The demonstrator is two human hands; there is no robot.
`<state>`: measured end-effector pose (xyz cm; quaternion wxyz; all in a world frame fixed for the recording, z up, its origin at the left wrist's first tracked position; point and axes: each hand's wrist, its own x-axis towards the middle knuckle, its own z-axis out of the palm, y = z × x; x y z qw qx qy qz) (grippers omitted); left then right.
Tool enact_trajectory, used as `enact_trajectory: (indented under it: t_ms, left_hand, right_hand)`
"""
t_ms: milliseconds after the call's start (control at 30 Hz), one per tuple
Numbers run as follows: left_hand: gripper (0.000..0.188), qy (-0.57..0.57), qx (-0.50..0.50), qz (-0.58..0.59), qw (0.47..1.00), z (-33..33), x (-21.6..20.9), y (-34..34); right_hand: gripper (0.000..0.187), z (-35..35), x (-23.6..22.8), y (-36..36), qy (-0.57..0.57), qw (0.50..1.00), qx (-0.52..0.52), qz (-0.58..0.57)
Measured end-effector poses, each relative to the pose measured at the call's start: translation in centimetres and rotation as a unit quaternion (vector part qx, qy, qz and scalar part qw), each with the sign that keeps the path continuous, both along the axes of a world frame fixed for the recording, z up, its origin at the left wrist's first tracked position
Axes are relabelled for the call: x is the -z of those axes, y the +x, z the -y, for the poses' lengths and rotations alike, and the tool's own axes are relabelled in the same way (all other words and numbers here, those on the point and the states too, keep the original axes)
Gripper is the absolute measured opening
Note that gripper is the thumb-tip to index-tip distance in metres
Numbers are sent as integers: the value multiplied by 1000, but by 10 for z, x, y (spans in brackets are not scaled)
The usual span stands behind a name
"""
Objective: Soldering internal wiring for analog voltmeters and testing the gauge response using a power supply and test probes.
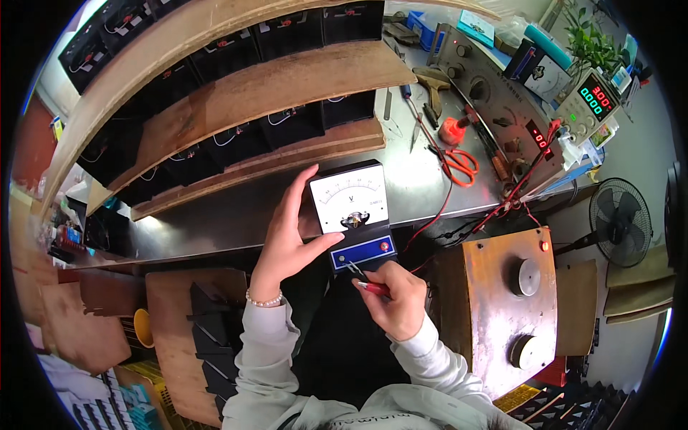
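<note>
My left hand (285, 242) grips an analog panel meter (350, 192) by its left side, thumb across the lower front and fingers along the edge. The meter has a white dial, a black body and a blue terminal strip (362, 252) with two screw terminals. My right hand (396, 299) is closed on a pair of test probes (373, 287), one red and one black. Their thin metal tips point at the left end of the blue strip; whether they touch the terminal I cannot tell. A red lead passes behind the meter toward my right hand.
Wooden shelves (287, 75) with black meter housings rise at the back left. Orange-handled scissors (462, 167), a red bottle (452, 131) and screwdrivers lie on the metal bench (401, 172). A power supply (589, 107), a wooden box with two knobs (502, 308) and a fan (620, 221) stand right.
</note>
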<state>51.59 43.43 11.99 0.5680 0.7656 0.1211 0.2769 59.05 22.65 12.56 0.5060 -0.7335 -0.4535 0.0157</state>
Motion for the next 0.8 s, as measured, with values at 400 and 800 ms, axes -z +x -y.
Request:
enact_trajectory:
  t_ms: [400, 800]
  left_hand:
    - [103, 128, 11, -20, 992, -6, -3, -5]
    - [101, -13, 28, 23, 999, 5, -4, 6]
  right_hand:
    - [33, 13, 7, -14, 116, 923, 22, -365]
    - [28, 15, 11, 39, 44, 997, 36, 51]
